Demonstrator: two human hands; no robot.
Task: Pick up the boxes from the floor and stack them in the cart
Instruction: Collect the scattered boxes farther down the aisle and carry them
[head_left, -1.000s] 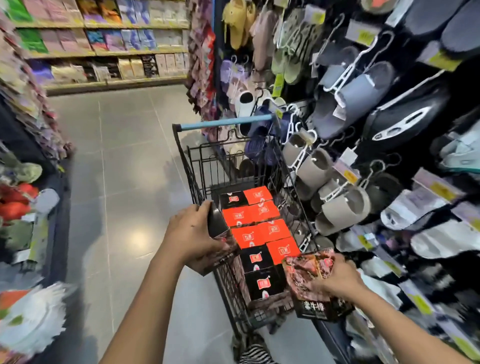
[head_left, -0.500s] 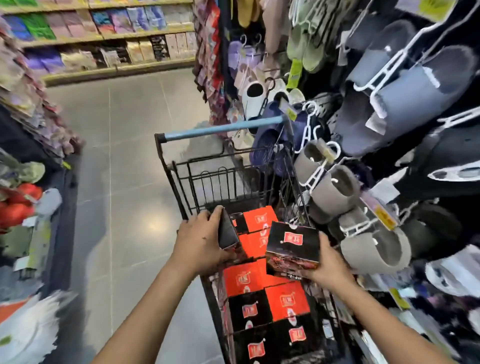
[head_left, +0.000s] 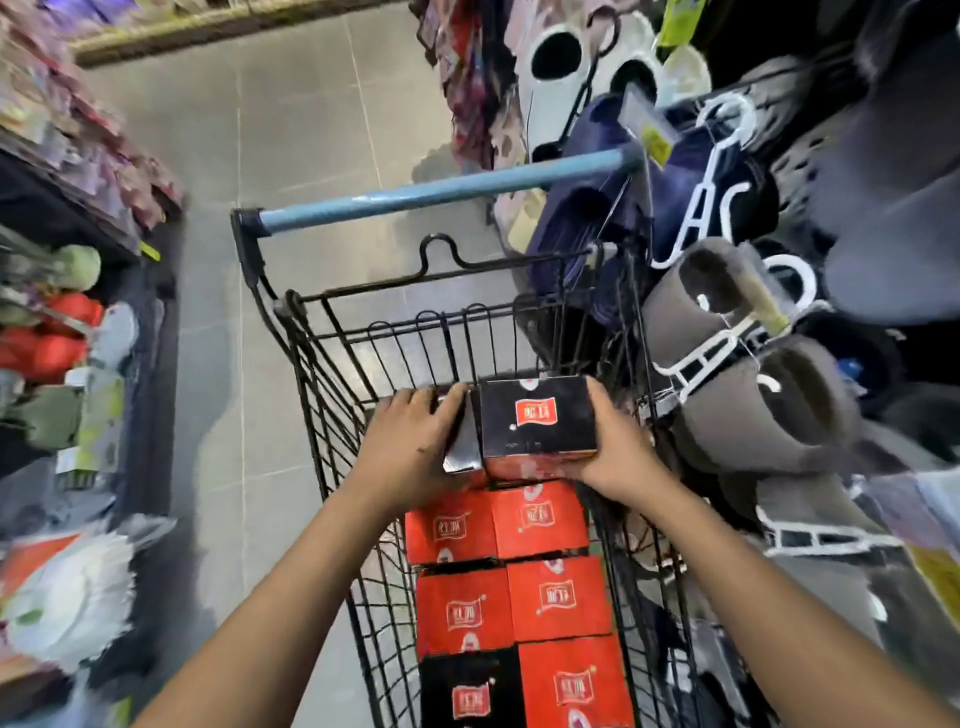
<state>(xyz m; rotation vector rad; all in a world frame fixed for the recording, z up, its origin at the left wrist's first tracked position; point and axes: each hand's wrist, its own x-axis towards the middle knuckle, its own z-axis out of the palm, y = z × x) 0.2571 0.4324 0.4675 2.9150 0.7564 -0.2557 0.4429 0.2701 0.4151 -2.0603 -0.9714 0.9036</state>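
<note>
Black wire cart (head_left: 332, 374): stands on the grey tiled floor (head_left: 291, 130), its blue handle bar (head_left: 441, 189) at the far end from the wearer; every place below is given relative to this cart.
Black box in right hand (head_left: 537, 418): inside the cart at the handle end, red label facing up, resting on top of the boxes below it.
Right hand (head_left: 618, 447): on the black box's right side, fingers wrapped around that side with the thumb along the near edge, gripping it.
Second black box (head_left: 460, 436): inside the cart, touching the left side of the first black box, mostly covered by the left hand.
Left hand (head_left: 410, 441): laid over the second black box near the cart's left wall, fingers close together and curled over its top and far edge.
Orange boxes (head_left: 556, 597): packed in two columns in the cart basket, nearer the wearer than the two held boxes, labels up.
Black box in lower layer (head_left: 470, 691): left column, at the cart's near end, beside an orange one.
Grey slippers (head_left: 753, 374): hang on white hangers just beside the cart's right wall.
Dark blue slippers (head_left: 597, 208): hang beyond the right end of the handle bar.
Shelf goods (head_left: 57, 332): left of the cart across the aisle, blurred.
</note>
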